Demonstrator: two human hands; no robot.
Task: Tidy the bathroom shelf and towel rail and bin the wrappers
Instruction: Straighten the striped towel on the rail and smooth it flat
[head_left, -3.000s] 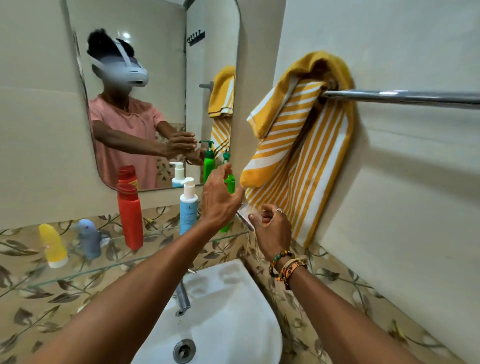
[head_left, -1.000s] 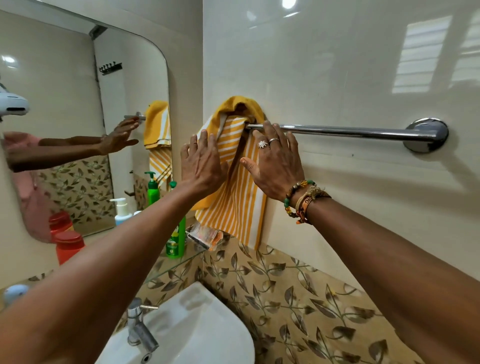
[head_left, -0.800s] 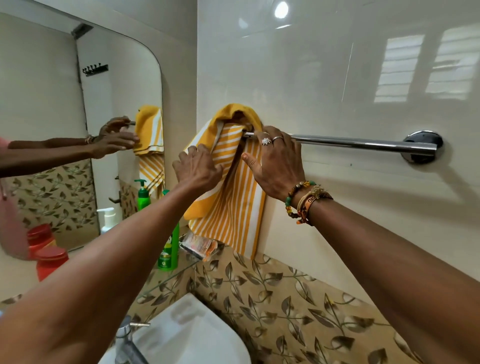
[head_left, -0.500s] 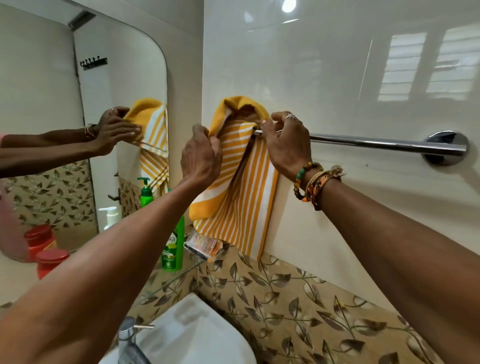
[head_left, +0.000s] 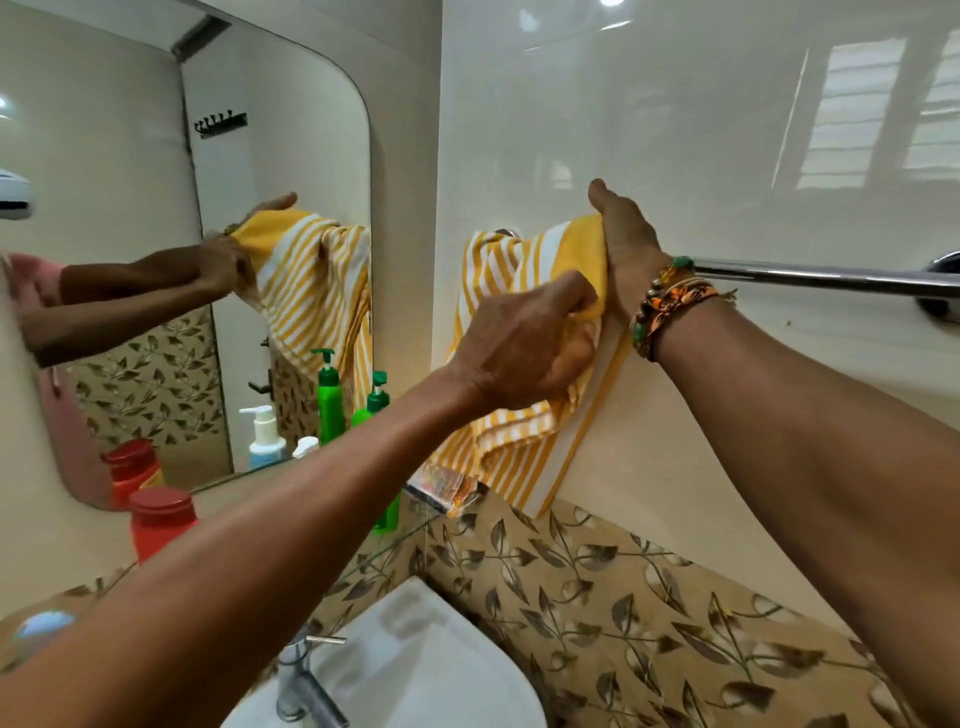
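Note:
A yellow-and-white striped towel (head_left: 498, 270) hangs bunched over the left end of the chrome towel rail (head_left: 810, 274). My right hand (head_left: 626, 249) grips the towel's solid yellow edge up at the rail. My left hand (head_left: 524, 343) is clenched on the towel's front fold just below. A crumpled shiny wrapper (head_left: 441, 488) lies on the right end of the glass shelf (head_left: 363, 558), under the towel's hanging end. On the shelf stand a green pump bottle (head_left: 382, 410), partly hidden by my left arm, and a red bottle (head_left: 158, 525).
A mirror (head_left: 156, 260) on the left wall reflects my arms, the towel and the bottles. The white basin (head_left: 426, 665) with a chrome tap (head_left: 298, 680) sits below the shelf. A bluish bottle (head_left: 41, 626) shows blurred at the far left.
Both hands have tightened on the towel and drawn its yellow edge to the right along the rail, spreading it wider. Three seconds ago the hands were down at the shelf beside the wrapper.

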